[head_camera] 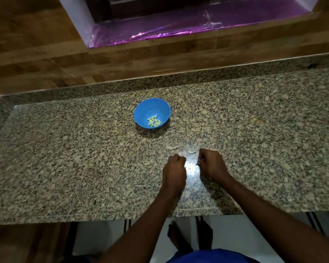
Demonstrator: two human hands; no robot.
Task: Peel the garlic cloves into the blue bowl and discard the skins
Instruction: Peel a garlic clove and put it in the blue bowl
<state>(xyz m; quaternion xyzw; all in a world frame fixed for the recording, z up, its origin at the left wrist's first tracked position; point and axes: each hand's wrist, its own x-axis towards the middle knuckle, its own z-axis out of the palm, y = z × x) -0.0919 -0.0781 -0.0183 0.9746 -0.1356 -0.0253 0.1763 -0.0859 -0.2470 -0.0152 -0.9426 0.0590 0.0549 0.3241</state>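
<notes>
bowl: round blue plastic bowl sat on the speckled granite countertop, toward the back middle, well apart from both hands
cloves: small heap of pale peeled garlic cloves lay in the bowl's bottom, on the near side
skins: pale papery garlic skin scrap lay on the counter between bowl and hands; a smaller scrap just right of it, near the right hand
left hand: forearm reached in from below, knuckles up, low over the counter; fingers curled tight into the palm; couldn't tell whether anything was inside
right hand: forearm came in from lower right, back of hand up; fingers curled in, tips pinched on something small and thin at the inner side; too small to identify
gap: hands sat side by side, apart, a bright light glare on the counter between them
surround: wood-panelled wall behind the counter, purple shiny sheet in the recess above
floor: bare feet showed under the counter's front edge
</notes>
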